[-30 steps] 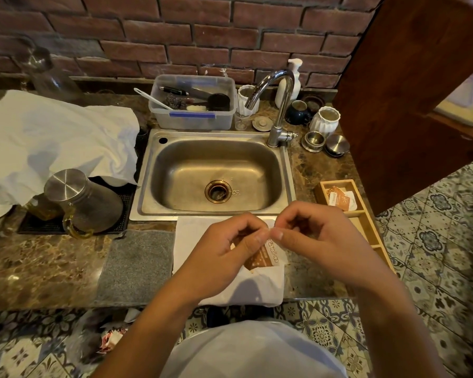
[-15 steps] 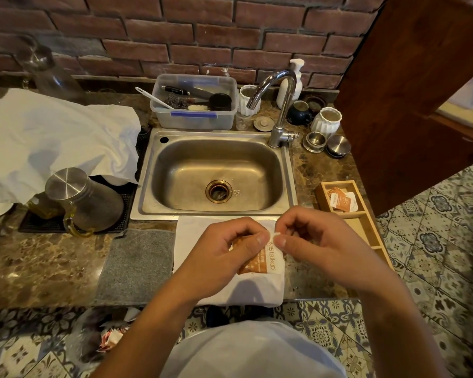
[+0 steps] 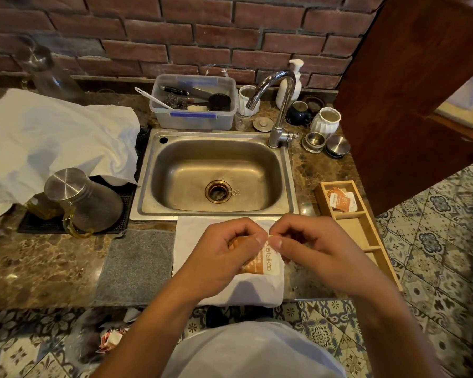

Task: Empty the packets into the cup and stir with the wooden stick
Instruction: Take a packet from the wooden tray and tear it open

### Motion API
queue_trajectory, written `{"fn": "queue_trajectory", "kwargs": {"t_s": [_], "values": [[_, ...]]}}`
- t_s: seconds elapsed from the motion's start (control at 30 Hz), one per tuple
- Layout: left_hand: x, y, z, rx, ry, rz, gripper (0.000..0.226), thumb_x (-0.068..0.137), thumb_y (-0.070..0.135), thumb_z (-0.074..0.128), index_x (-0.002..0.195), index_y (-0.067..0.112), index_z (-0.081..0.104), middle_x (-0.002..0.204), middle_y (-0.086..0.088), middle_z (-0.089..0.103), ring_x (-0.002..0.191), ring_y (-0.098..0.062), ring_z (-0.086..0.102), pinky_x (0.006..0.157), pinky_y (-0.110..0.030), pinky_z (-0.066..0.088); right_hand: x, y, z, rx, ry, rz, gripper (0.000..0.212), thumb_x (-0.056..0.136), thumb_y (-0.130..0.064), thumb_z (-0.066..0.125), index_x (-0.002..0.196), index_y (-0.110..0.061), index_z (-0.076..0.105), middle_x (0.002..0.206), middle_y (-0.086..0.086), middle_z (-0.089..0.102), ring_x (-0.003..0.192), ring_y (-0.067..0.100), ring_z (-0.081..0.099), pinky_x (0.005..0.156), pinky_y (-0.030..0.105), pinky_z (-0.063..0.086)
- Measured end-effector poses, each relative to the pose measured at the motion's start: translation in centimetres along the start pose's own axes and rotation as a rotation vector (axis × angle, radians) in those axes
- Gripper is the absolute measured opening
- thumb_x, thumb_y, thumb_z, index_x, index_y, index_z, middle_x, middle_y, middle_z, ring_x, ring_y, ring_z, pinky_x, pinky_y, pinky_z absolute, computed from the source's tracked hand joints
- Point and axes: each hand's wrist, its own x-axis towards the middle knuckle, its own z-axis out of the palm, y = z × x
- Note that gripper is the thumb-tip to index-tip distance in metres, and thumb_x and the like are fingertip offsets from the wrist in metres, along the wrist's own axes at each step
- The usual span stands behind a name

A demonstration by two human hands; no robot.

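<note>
Both hands, the left hand [image 3: 224,251] and right hand [image 3: 309,245], are pinching the orange-and-white packet's [image 3: 262,261] top edge in a closed grip above the white cloth [image 3: 246,291] on the counter [image 3: 38,266], at 6 o'clock from the sink [image 3: 216,173].

Brown marble counter [image 3: 47,266], grey mat [image 3: 137,266], white cloth [image 3: 191,241], wooden tray [image 3: 366,230], steel sink [image 3: 216,173]

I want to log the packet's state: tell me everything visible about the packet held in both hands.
The packet is a small flat sachet, orange and white with printed lettering, seemingly paper or foil. It hangs tilted above a white cloth at the counter's front edge. The left hand and right hand pinch its top edge. Whether it is torn cannot be told.
</note>
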Motion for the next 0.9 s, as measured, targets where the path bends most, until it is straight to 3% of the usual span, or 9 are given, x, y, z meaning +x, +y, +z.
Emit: {"fn": "queue_trajectory", "kwargs": {"t_s": [0.1,0.27,0.5,0.67,0.77,0.9], "values": [[0.0,0.1,0.3,-0.038,0.014,-0.021,0.016,0.09,0.02,0.062,0.084,0.008,0.071,0.07,0.007,0.066,0.065,-0.005,0.059,0.062,-0.018,0.047,0.0,0.0,0.1,-0.026,0.04,-0.046,0.021,0.097,-0.034,0.06,0.099,-0.018,0.073,0.082,-0.005,0.07,0.075,0.021,0.066,0.063,0.036,0.053],[0.1,0.5,1.0,-0.13,0.041,-0.077,0.019,0.094,0.013,0.063,0.078,0.017,0.072,0.067,0.008,0.063,0.062,-0.006,0.058,0.058,-0.019,0.048,-0.1,-0.1,0.3,-0.091,0.116,-0.106,0.017,0.097,-0.032,0.06,0.094,-0.02,0.071,0.076,-0.012,0.065,0.069,0.017,0.062,0.06,0.026,0.047],[0.4,0.8,1.2,-0.106,0.125,-0.079,0.019,0.097,0.007,0.06,0.081,0.008,0.071,0.066,0.0,0.061,0.059,-0.007,0.055,0.057,-0.016,0.046,0.0,0.3,0.8,-0.186,0.181,-0.088,0.019,0.097,-0.038,0.058,0.096,-0.022,0.069,0.076,-0.009,0.065,0.069,0.017,0.062,0.058,0.026,0.048],[0.4,0.9,1.2,-0.046,0.107,-0.086,0.021,0.097,0.008,0.06,0.079,0.012,0.069,0.059,0.011,0.056,0.053,-0.005,0.047,0.051,-0.016,0.04,-0.4,0.7,0.5,-0.024,0.093,0.039,0.019,0.093,-0.043,0.063,0.086,-0.026,0.066,0.07,0.0,0.061,0.06,0.009,0.052,0.056,0.028,0.043],[0.4,0.9,1.0,-0.06,0.073,-0.098,0.021,0.096,0.015,0.065,0.076,0.018,0.073,0.061,0.009,0.061,0.055,-0.005,0.05,0.052,-0.017,0.04,-0.6,0.6,0.3,0.069,0.075,0.013,0.024,0.093,-0.041,0.062,0.084,-0.019,0.066,0.068,0.008,0.059,0.059,0.021,0.052,0.055,0.038,0.043],[0.3,1.1,0.8,-0.108,0.052,-0.103,0.018,0.093,0.014,0.067,0.077,0.013,0.074,0.061,0.008,0.064,0.054,-0.002,0.054,0.055,-0.013,0.042,-0.5,0.6,0.2,0.149,0.088,0.008,0.027,0.093,-0.038,0.062,0.086,-0.013,0.066,0.069,0.008,0.06,0.06,0.016,0.056,0.057,0.03,0.046]]}}
